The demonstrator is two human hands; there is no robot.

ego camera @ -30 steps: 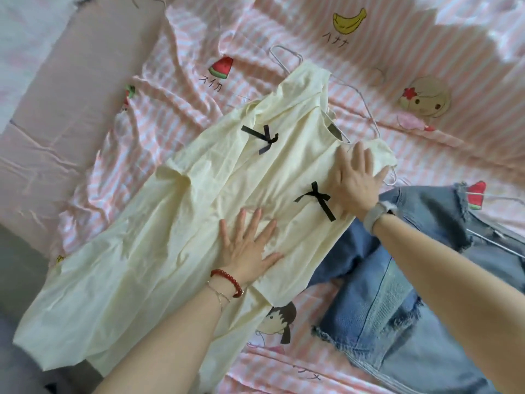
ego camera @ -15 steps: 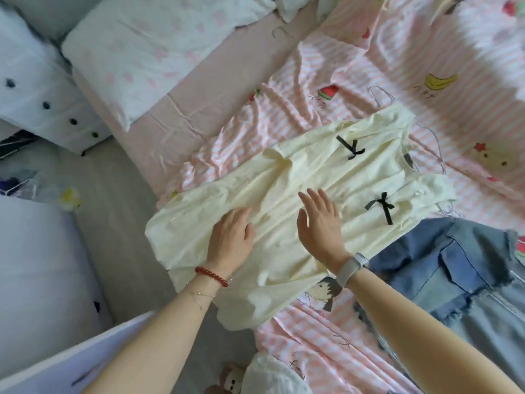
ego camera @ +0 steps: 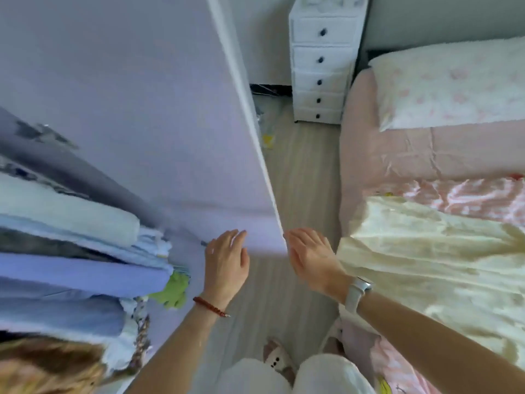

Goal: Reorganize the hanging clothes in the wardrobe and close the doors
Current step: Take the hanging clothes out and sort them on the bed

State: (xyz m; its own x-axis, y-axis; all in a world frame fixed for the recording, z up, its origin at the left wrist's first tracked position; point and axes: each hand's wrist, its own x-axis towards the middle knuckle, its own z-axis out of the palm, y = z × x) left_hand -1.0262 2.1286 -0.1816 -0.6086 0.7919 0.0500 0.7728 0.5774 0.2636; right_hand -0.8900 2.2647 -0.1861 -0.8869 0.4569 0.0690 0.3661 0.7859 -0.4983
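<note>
Wardrobe door (ego camera: 159, 115) stands open, its long edge running up-frame from between both hands — hanging clothes (ego camera: 71, 251) are packed left of it. Left hand (ego camera: 225, 265), fingers relaxed and holding nothing, is nearest the door face; right hand (ego camera: 312, 260), likewise empty, sits just right of the edge.

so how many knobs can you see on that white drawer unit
5, in one vertical line down the front of the drawer unit: top knob, then, and the lowest. The unit's top is cropped, so more may be hidden.
</note>
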